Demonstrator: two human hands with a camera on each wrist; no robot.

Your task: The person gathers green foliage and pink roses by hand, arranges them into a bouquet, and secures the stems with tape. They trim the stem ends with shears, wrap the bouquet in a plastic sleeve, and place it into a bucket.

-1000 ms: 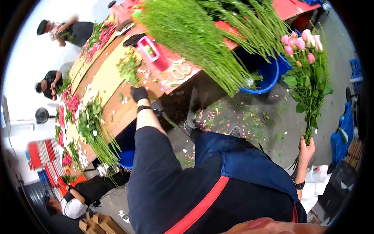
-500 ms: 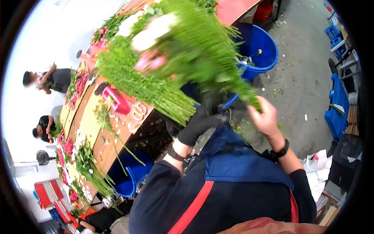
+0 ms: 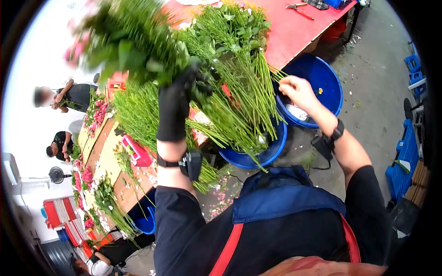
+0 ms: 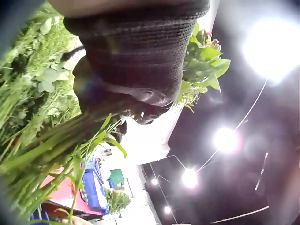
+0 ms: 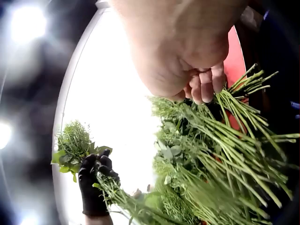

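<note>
While the head view looks down, the black-gloved left hand (image 3: 174, 106) grips one blurred leafy green bouquet with pink blooms (image 3: 120, 39) raised above the red tabletop (image 3: 294, 28), and the bare right hand (image 3: 298, 90) curls at the long green stem bundles (image 3: 244, 99) over two round blue plastic buckets (image 3: 328, 76). From the left wrist, the glove (image 4: 136, 61) closes round stems (image 4: 51, 145). From the right wrist, the curled fingers (image 5: 204, 86) touch stem tips (image 5: 243, 86).

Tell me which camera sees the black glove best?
The head view: the whole black glove shows, gripping a raised bunch of flowers. The left wrist view shows it blurred and too close; the right wrist view shows it small and far.
</note>
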